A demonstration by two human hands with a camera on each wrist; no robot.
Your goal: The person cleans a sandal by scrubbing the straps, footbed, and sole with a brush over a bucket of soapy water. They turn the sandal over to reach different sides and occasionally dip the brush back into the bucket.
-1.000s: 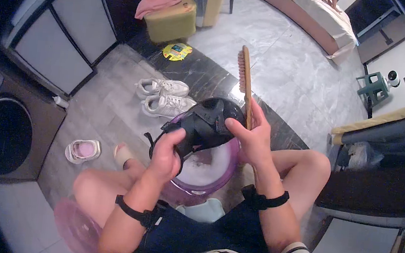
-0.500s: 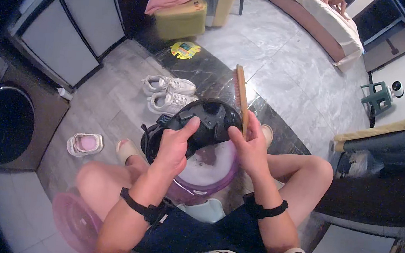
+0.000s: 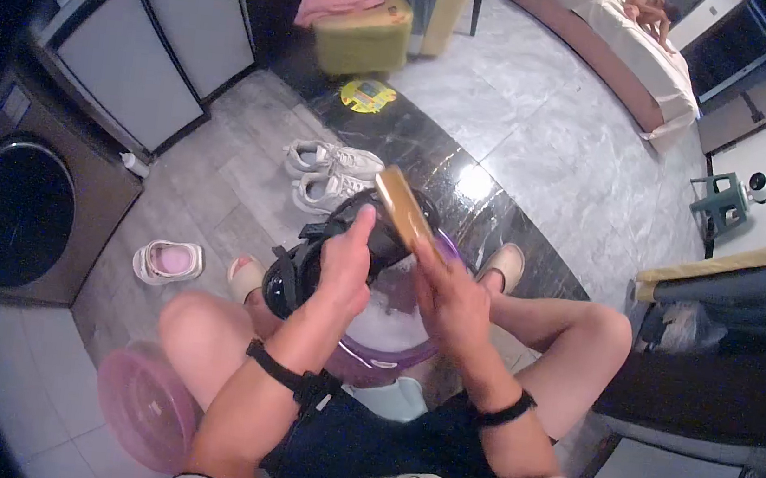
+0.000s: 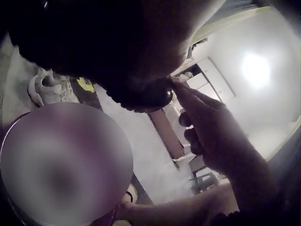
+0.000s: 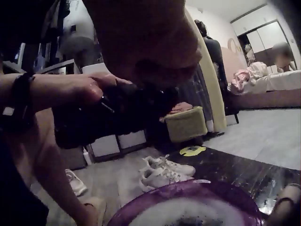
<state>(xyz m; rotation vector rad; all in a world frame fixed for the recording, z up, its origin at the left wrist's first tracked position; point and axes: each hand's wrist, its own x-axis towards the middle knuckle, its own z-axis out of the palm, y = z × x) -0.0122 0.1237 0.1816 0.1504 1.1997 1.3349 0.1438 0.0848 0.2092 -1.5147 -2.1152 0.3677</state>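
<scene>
My left hand [image 3: 345,270] grips a black shoe [image 3: 306,264] with straps, its thumb lying along the top. The shoe is over a purple basin [image 3: 355,367] of foamy water [image 3: 393,322]. My right hand [image 3: 453,314] holds a wooden brush [image 3: 404,215] by its handle. The brush's smooth back faces up and its head overlaps the shoe, so the bristles are hidden. In the left wrist view the shoe [image 4: 141,96] is a dark shape with a ridged edge, near the right hand's fingertips.
White sneakers [image 3: 329,177] stand beyond the basin. A single white shoe [image 3: 168,260] with a pink inside and a pink translucent basin [image 3: 146,405] are at the left. A green stool [image 3: 723,202] stands far right, and a person [image 3: 649,13] is on the bed.
The brush has swung from upright beside the shoe to tilted over it, and my right hand has turned back-up. My left hand still holds the shoe. The view has shifted slightly.
</scene>
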